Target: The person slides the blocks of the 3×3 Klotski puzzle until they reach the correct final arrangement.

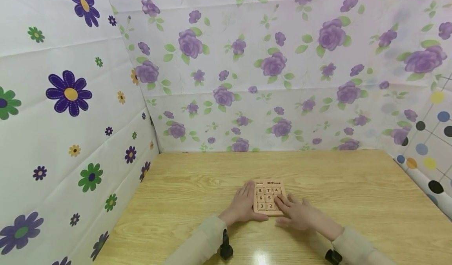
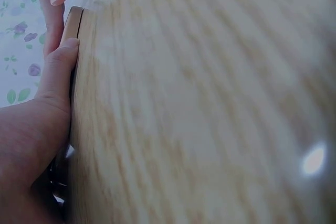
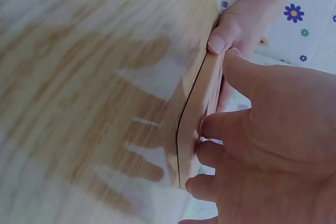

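A wooden sliding number puzzle (image 1: 269,198) lies flat on the table; tiles 8, 7, 4, 6, 5, 3 and 2 show. My left hand (image 1: 243,206) holds its left side, with the fingers along that edge and the thumb by the near edge. In the left wrist view that thumb touches the puzzle's side (image 2: 73,24). My right hand (image 1: 299,214) reaches over the right side, its fingertips on the right column, hiding the lower squares there. Those fingers look slightly bent and spread in the right wrist view, against the puzzle (image 3: 193,135).
The wooden table (image 1: 197,174) surrounds the puzzle. Behind it hangs a cloth with purple roses (image 1: 224,96), at the left a daisy-patterned cloth (image 1: 70,94), and at the right a dotted cloth (image 1: 421,149). Black wrist devices (image 1: 226,249) sit at both sleeves.
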Demonstrator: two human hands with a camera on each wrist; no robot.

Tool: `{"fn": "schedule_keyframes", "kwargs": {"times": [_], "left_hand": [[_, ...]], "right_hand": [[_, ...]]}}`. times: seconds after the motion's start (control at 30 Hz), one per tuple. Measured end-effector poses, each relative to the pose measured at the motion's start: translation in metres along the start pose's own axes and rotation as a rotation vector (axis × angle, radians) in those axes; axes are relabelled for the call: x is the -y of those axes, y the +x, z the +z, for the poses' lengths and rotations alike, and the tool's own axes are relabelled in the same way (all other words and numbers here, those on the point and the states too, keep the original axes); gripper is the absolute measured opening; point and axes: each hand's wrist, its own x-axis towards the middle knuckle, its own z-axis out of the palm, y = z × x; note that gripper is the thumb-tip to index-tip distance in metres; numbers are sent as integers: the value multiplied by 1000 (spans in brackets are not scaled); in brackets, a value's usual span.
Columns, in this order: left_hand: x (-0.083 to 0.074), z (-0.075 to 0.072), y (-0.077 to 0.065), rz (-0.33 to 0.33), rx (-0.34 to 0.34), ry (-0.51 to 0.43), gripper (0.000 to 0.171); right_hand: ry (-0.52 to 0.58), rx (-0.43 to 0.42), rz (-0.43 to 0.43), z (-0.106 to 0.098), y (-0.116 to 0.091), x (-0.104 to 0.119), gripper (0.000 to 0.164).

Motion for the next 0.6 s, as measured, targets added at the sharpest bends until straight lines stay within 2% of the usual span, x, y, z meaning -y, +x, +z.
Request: {"fn": "schedule_keyframes", "kwargs": {"times": [0.33, 0.6], "left_hand": [[-2, -2, 0, 2, 7, 12, 127], [-2, -1, 0, -6, 10, 22, 128]], "right_hand": [[53, 13, -9, -6, 0, -2, 73], [48, -6, -23, -9, -4, 2, 74]]}}
